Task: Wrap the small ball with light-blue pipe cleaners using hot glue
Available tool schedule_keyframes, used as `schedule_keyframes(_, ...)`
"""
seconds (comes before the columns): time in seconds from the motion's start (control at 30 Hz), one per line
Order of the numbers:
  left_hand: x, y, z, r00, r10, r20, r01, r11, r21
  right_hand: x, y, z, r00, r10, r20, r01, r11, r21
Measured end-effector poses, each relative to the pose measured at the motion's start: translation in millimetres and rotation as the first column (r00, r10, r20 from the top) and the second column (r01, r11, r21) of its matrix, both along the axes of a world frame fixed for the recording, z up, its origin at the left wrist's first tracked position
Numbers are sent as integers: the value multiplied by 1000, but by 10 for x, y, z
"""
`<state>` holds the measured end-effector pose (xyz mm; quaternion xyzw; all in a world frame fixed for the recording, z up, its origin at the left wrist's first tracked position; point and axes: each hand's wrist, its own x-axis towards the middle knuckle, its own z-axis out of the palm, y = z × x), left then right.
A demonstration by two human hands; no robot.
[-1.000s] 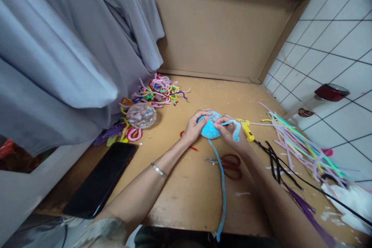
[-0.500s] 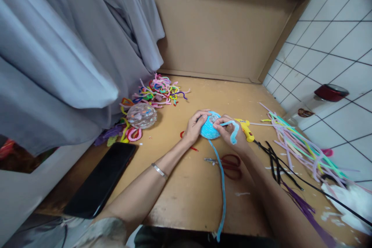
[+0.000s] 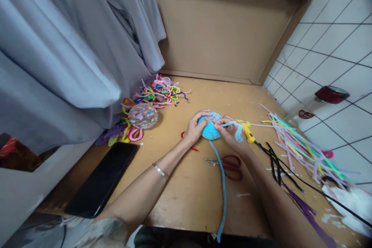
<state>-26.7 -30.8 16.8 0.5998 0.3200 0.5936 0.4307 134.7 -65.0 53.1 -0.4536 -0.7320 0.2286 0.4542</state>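
A ball wrapped in blue pipe cleaner (image 3: 211,131) is held above the table, with a greyish uncovered patch near its top. My left hand (image 3: 195,127) wraps round its left side, thumb on the blue coils. At the patch's right edge, my right hand (image 3: 231,135) pinches a light-blue pipe cleaner (image 3: 238,133), whose curled loose end hangs over the hand. Another blue strand (image 3: 223,190) runs from under the ball to the table's front edge. It crosses red-handled scissors (image 3: 231,166). Just right of my right hand lies a yellow glue gun (image 3: 247,131).
A greyish speckled ball (image 3: 143,116) and a pile of coloured pipe cleaners (image 3: 162,89) sit at left, behind a black phone (image 3: 101,180). More pipe cleaners (image 3: 305,143), black strips (image 3: 273,162) and a red-lidded jar (image 3: 331,95) are at right. Cardboard (image 3: 215,27) stands behind.
The curled end of the light-blue pipe cleaner has shifted slightly right. Both hands keep nearly the same hold on the ball.
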Motion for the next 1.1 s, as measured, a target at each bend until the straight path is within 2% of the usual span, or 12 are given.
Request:
schedule_keyframes(0.13,-2,7,-11,1000,11,1,-11,1000,-16,12,-3,47,999,37,-11,-37,999,-5)
schedule_keyframes(0.27,-6,31,-40,1000,2,-4,-2,1000,8,39,-6,101,991,68,-116,-77,994,-76)
schedule_keyframes(0.47,-12,37,-44,1000,0,-8,0,1000,2,99,40,70,966,16,-260,-85,963,-256)
schedule_keyframes(0.63,-7,29,-31,1000,-11,7,11,1000,-14,84,80,18,941,-59,-332,-43,955,-294)
schedule_keyframes(0.9,-6,44,-67,1000,-13,9,13,1000,5,-10,20,20,964,-139,-225,72,956,-285)
schedule_keyframes(1.1,-1,14,-35,1000,-3,10,3,1000,-1,-7,27,31,971,-121,-206,56,954,-294)
